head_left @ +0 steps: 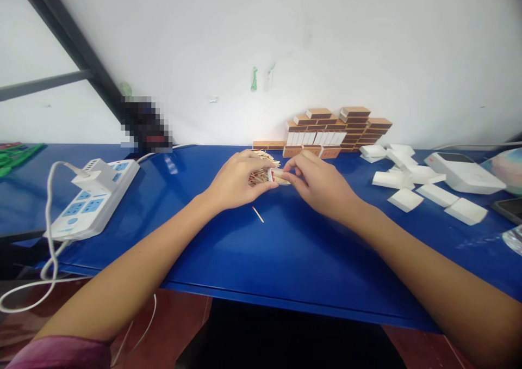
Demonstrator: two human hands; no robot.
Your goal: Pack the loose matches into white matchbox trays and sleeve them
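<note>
Shows forearms (150, 265) nearest, at eight and four o'clock, loose match (258, 214) at six; clamps left hand (234, 181) on white tray (269, 175) at centre, seemingly pinches matches (282, 180) with right hand (320, 183); faces stacked matchboxes (354, 133) at two.
</note>
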